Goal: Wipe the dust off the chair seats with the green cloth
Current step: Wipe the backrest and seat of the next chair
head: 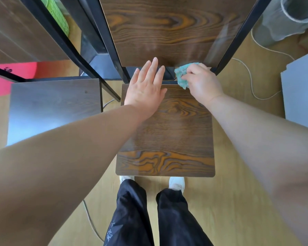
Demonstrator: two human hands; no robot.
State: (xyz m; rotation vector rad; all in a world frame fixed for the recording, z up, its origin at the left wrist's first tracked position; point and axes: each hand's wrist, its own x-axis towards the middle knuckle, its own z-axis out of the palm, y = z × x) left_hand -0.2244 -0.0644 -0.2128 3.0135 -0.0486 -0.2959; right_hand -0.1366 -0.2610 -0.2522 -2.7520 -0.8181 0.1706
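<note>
Right hand (202,82) clutching green cloth (181,75) at chair seat (167,135) back edge, left hand (146,87) flat, fingers spread.

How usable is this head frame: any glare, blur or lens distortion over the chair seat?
Head view: strong wide-angle bulge, forearms ballooning toward the corners; pale glare on the neighbouring seat and a faint sheen on the chair seat; the right hand gripping the green cloth and the flat left hand look reasonably sharp.
</note>
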